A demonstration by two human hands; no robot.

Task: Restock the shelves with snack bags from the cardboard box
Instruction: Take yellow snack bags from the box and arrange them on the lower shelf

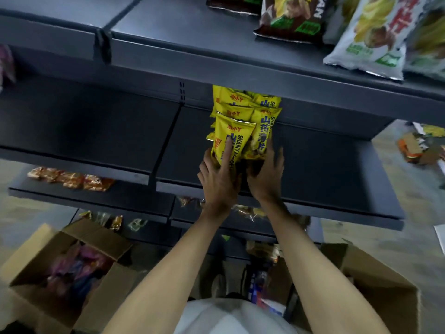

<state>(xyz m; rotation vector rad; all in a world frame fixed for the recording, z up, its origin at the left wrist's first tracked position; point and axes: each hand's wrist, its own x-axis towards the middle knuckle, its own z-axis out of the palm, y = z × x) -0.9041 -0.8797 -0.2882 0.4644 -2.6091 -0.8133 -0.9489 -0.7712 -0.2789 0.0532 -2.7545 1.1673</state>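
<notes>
Snack bags remain in the open cardboard box [60, 268] at left, orange packs [72, 178] sit on a lower shelf, left hand [218, 179] and right hand [265, 174] press straight fingers against yellow bags [237, 131] on the mostly bare middle shelf [325, 177], so restocking looks early.

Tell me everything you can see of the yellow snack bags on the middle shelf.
The yellow snack bags are glossy packets with blue and red print, standing in overlapping rows on the dark shelf, under the shelf above. The front bag leans toward the camera. The left hand presses straight fingers on its face; the right hand touches the row beside it. Bags further back are partly hidden.
</notes>
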